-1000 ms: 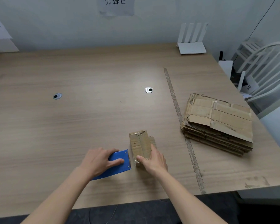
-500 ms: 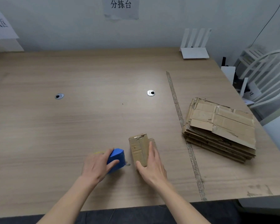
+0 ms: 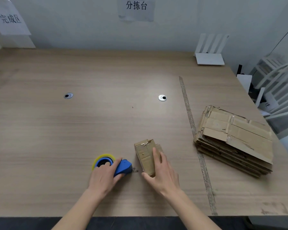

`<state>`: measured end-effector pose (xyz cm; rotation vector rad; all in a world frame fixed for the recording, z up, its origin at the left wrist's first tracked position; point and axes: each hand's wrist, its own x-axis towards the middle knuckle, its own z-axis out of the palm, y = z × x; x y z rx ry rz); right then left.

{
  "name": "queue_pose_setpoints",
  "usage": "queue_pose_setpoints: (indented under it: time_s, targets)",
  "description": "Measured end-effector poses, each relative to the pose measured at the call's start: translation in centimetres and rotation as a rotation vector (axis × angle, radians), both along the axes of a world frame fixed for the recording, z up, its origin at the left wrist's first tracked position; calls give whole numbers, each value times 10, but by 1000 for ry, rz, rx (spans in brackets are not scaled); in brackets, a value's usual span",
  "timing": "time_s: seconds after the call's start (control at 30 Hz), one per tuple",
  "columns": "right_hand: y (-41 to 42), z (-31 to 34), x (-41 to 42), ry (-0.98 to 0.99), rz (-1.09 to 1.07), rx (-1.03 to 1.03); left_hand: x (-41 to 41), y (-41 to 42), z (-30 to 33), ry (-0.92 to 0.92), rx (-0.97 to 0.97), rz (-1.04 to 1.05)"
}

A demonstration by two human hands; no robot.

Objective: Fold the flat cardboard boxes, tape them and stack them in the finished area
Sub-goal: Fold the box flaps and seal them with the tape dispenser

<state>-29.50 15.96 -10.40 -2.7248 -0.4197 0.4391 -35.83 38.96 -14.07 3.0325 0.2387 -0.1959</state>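
The folded cardboard box point(image 3: 145, 157) stands on the wooden surface point(image 3: 73, 130) near its front edge, a little right of centre. Its long axis runs from the person away toward the wall, leaning slightly left at the far end, and the far end shows a torn strip of tape on top. The right hand point(image 3: 161, 171) rests on it: straight fingers lie along the top right side and the thumb sits against the near end, so this grip is loose and flat rather than closed round the box. Just beside the box on its left lies the blue tape dispenser point(image 3: 123, 167), its nose pointing right toward the box with a small gap between them, and its yellow-rimmed tape roll point(image 3: 104, 161) at the left end. The left hand point(image 3: 103, 177) has its grip on the dispenser, fingers curled over the body and the roll. Well apart to the right, past a worn tape line point(image 3: 192, 130) that runs front to back across the surface, a stack of flat cardboard boxes point(image 3: 234, 140) lies with its long side angled toward the right front corner. Two round grommets point(image 3: 162, 97) sit farther back. A white router point(image 3: 209, 52) stands at the far right edge, and paper signs point(image 3: 136, 7) hang on the wall
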Motion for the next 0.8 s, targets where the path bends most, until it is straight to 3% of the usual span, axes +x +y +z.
queue_pose_setpoints:
  time_s: [0.1, 0.2, 0.3, 0.43, 0.57, 0.63, 0.7, 0.8]
  targets:
    - [-10, -1, 10, 34, 7, -23, 6, 2, 4, -27, 16, 8]
    - [-26, 6, 27, 45, 93, -39, 14, 0, 6, -222, 17, -25]
    - [-41, 21, 51, 51, 223, -161, 31, -16, 15, -327, -71, -181]
    - [-61, 30, 75, 49, 414, -227, 47, -51, 26, -118, -217, -381]
    - [-76, 33, 82, 0, 512, -220, 54, -87, 26, 9, -290, -386]
    - [-80, 28, 76, -135, 376, -169, 53, -99, 21, -32, -353, -298]
    - [-84, 23, 66, -211, 91, -69, 50, -105, 17, -65, -409, -181]
    - [-87, 8, 52, -102, -139, 37, 48, -113, 13, -41, -432, -105]
